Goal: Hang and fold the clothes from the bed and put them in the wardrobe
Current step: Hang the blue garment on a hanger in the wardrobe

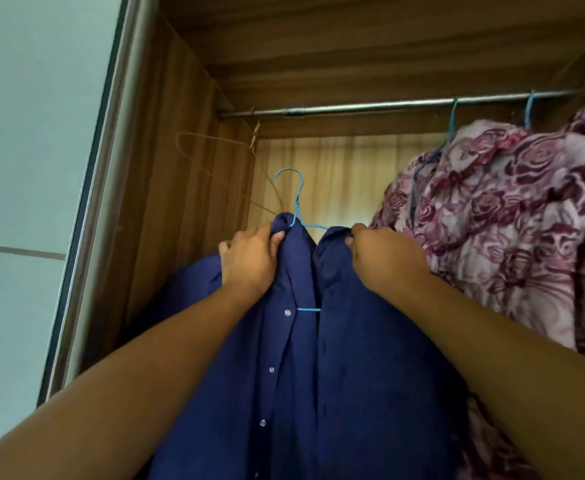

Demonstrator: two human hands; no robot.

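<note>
A navy blue button shirt (336,375) is draped on a blue wire hanger (296,199), raised inside the open wooden wardrobe (194,109). My left hand (249,261) grips the shirt's left collar and shoulder. My right hand (384,258) grips the right collar side. The hanger's hook points up and sits well below the metal rail (370,107), not touching it. The hanger's lower bar shows between the shirt's open front edges.
Pink floral garments (512,230) hang on blue hangers at the right end of the rail. An empty brown wire hanger (215,147) hangs at the rail's left end. A pale sliding door (35,168) stands at the left.
</note>
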